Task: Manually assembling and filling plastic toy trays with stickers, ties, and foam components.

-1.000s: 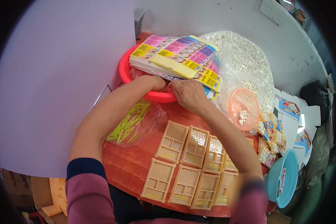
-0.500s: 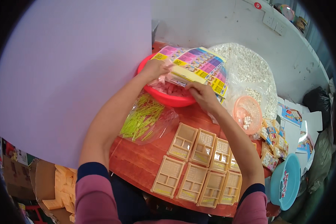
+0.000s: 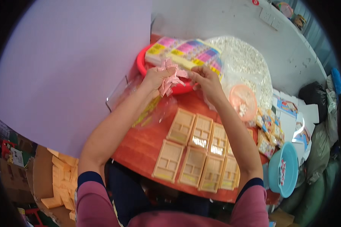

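A bunch of small, flat, glossy pink pieces [image 3: 169, 84] is gripped in my left hand [image 3: 155, 79], held over the near rim of a red basin [image 3: 141, 62]. My right hand [image 3: 207, 81] has its thumb and fingers pinched at the right end of the bunch, seemingly on one pink piece. Printed colour sheets [image 3: 201, 51] lie in a stack across the basin, just beyond both hands. Nearer me, tan compartment trays [image 3: 181, 126] stand in two rows on the red table [image 3: 134, 151]; some have thin yellow-green strips in their near compartments.
Below my left forearm lies a clear bag of yellow-green strips [image 3: 149, 113]. At right are a peach basket [image 3: 243, 100] with white bits, a big bag of white pieces [image 3: 250, 56], filled packs [image 3: 269, 128] and a blue basin [image 3: 287, 170]. A purple panel [image 3: 72, 75] borders the left.
My left hand has come up out of the red basin with the bunch of pink pieces. The right hand has left the sheets' edge and moved to the bunch. The view has shifted slightly.
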Motion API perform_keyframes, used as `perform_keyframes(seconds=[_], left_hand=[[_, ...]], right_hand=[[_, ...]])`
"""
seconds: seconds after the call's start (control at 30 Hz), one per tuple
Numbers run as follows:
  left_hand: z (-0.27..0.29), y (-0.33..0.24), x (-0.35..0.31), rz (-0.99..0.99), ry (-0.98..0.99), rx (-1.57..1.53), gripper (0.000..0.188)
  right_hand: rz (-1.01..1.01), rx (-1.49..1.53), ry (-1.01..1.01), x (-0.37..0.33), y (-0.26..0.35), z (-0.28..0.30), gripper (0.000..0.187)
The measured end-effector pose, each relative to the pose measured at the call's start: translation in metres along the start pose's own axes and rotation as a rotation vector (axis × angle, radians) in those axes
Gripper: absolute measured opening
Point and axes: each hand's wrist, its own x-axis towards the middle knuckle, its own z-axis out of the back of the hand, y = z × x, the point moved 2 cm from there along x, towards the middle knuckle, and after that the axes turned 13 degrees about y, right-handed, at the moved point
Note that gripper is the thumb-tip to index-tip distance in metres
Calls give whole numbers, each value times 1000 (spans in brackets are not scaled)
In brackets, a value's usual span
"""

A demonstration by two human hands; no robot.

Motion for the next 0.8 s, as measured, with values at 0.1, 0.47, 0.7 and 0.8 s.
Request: perform_keyframes(seconds=[0.1,0.47,0.7,0.8], left_hand=[[-12,23,-32,50,34,-54,16],[-3,98,-122,89,-113,-129,24],[-4,102,-165,61,-251,-200,25],[-13,99,-178,125,-269,-228,24]], right_hand=[[-42,3,134,-15,-7,-7,8],[-292,-65,15,-77,-108,13,7],[-334,-24,116,-118,-75,-28,9],[-335,-58,58,-132,-84,-37,9]])
